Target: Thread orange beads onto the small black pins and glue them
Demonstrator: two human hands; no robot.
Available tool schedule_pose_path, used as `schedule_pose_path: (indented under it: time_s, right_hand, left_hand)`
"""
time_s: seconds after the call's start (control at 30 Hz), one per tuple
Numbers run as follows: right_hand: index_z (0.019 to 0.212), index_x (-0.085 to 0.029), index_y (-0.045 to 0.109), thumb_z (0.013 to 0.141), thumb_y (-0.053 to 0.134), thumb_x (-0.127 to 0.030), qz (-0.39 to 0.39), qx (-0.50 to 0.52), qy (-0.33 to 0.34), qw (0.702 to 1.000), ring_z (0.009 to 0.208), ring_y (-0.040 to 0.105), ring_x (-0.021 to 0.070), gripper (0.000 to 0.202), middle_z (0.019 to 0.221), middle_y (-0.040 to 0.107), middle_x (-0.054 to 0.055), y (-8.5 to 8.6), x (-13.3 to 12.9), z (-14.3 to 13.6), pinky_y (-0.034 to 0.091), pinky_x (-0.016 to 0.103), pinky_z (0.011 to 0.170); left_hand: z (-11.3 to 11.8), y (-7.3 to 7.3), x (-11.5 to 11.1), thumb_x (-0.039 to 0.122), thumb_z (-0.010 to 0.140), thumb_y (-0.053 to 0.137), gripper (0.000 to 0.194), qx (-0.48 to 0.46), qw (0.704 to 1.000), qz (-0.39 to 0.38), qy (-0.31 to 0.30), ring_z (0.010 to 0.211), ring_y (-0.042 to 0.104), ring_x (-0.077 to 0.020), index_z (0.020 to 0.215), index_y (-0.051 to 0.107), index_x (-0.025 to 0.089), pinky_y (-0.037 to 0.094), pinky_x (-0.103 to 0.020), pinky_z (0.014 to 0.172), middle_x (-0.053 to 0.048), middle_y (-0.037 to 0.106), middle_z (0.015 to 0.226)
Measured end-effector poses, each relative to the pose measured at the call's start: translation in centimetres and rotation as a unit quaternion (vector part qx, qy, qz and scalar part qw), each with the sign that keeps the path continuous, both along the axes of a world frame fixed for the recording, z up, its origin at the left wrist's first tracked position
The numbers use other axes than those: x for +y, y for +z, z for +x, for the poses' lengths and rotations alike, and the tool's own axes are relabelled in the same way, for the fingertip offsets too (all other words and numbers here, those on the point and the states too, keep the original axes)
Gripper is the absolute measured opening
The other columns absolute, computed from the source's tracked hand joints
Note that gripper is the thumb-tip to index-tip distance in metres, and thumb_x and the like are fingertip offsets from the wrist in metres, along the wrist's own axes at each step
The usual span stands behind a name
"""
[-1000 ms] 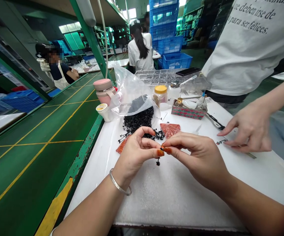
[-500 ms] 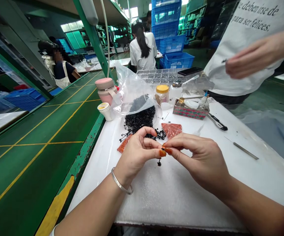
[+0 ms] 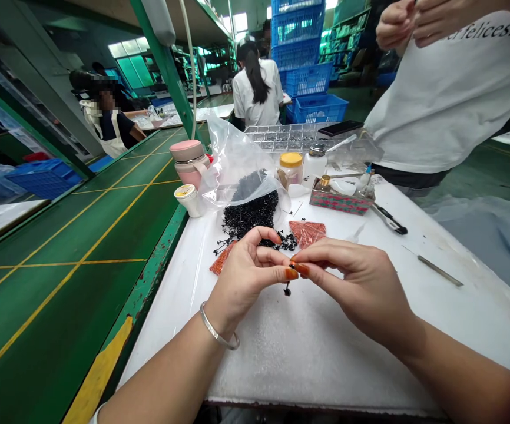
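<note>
My left hand [image 3: 255,262] pinches a small black stemmed part [image 3: 287,290] between thumb and finger; its knobbed end hangs below the fingertips. The fingertips of my right hand [image 3: 352,274] close on the same spot, and a tiny dark bit shows between the two hands. Exactly what the right fingers grip there is mostly covered. Just beyond the hands lies a heap of similar black parts [image 3: 250,215], spilling from a clear plastic bag [image 3: 232,159]. Small bags of orange beads sit on either side, one [image 3: 308,232] behind my right fingers, another [image 3: 223,259] partly behind my left hand.
On the white tabletop [image 3: 317,365] stand a pink cup [image 3: 189,160], a white tub [image 3: 188,199], a yellow-lidded jar [image 3: 291,168] and a patterned box [image 3: 342,200]. A cutter [image 3: 390,218] and a needle tool [image 3: 439,271] lie right. Another person [image 3: 453,100] stands at the far right.
My hands stay nearly still; the hanging black part has shifted very slightly. The standing person's hand has moved up, and both of that person's hands now show together at the top right.
</note>
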State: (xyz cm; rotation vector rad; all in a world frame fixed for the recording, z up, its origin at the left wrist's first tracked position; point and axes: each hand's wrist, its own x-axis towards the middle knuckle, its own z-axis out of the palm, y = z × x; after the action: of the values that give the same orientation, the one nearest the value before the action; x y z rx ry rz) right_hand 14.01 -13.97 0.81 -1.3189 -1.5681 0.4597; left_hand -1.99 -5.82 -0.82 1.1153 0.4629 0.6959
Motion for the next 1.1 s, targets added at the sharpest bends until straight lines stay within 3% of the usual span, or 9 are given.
schedule_pose_path:
  time_s: [0.3,0.57,0.83,1.1]
  right_hand:
    - [0.087,-0.024,0.075,0.083,0.068,-0.030,-0.063,0.103,0.031,0.992,0.076,0.066,0.0117,0.010,0.083,0.073,-0.002,-0.06,0.25,0.22,0.051,0.023,0.070]
    - [0.082,-0.023,0.074,0.082,0.068,-0.028,-0.077,0.113,0.023,0.990,0.071,0.065,0.0112,0.008,0.077,0.072,-0.002,-0.17,0.24,0.08,0.050,0.022,0.066]
    - [0.077,-0.021,0.074,0.078,0.071,-0.024,-0.118,0.187,0.009,0.975,0.068,0.064,0.0085,0.004,0.073,0.072,-0.003,-0.31,0.34,-0.31,0.049,0.015,0.062]
    - [0.078,-0.022,0.072,0.083,0.066,-0.026,-0.062,0.104,-0.018,0.992,0.069,0.062,0.0088,0.009,0.074,0.071,-0.003,-0.57,0.35,-0.62,0.047,0.019,0.063]
  left_hand:
    - [0.12,-0.24,0.08,0.006,0.073,0.075,0.042,-0.028,1.000,-0.010,-0.007,0.060,0.063,-0.0088,0.103,0.047,0.018,0.050,-0.019,0.060,0.001,0.072,0.072]
    - [0.22,-0.13,-0.01,0.008,0.072,0.076,0.044,-0.005,1.000,-0.022,-0.007,0.055,0.061,-0.0097,0.102,0.045,0.019,0.049,-0.019,0.052,0.001,0.070,0.067]
    - [0.15,-0.25,-0.01,0.008,0.072,0.076,0.044,0.015,1.000,-0.012,0.020,0.057,0.061,-0.0089,0.101,0.044,0.019,0.050,-0.019,0.055,0.002,0.070,0.067]
    - [0.22,-0.17,0.07,0.010,0.072,0.077,0.045,0.019,0.999,-0.019,0.017,0.055,0.059,-0.0093,0.100,0.043,0.019,0.050,-0.020,0.053,0.001,0.070,0.067]
